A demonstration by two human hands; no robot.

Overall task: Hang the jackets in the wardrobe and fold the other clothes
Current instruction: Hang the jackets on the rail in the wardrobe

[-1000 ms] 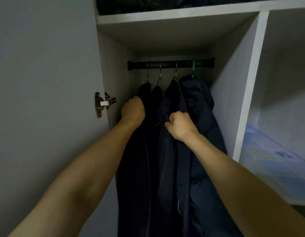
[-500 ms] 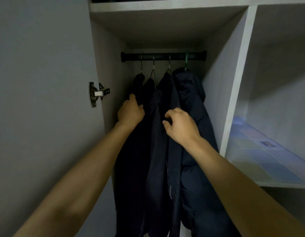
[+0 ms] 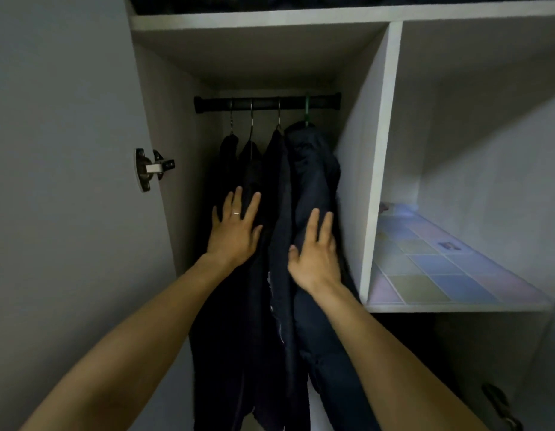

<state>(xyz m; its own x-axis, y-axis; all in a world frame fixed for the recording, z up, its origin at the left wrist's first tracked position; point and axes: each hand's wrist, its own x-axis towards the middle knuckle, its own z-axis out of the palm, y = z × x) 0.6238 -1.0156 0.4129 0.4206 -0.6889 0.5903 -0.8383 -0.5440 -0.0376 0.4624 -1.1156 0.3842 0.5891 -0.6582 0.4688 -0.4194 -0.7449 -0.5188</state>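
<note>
Several dark jackets hang from a black rail [image 3: 266,103] inside the white wardrobe. Three thin dark jackets [image 3: 254,169] hang on metal hangers. A puffy navy jacket [image 3: 313,169] hangs at the right on a green hanger [image 3: 307,111]. My left hand [image 3: 235,231], wearing a ring, lies flat with spread fingers against the left jackets. My right hand [image 3: 315,256] rests with straight fingers on the puffy navy jacket. Neither hand holds anything.
The open wardrobe door [image 3: 67,181] with a metal hinge [image 3: 150,169] stands at the left. A vertical divider [image 3: 378,166] separates the hanging bay from a right compartment with a pastel-tiled shelf [image 3: 441,269]. Dark items lie on the top shelf [image 3: 270,18].
Both hands have let go of the jacket fabric they gripped and now lie flat with straight fingers, lower on the jackets. The camera has pulled back a little.
</note>
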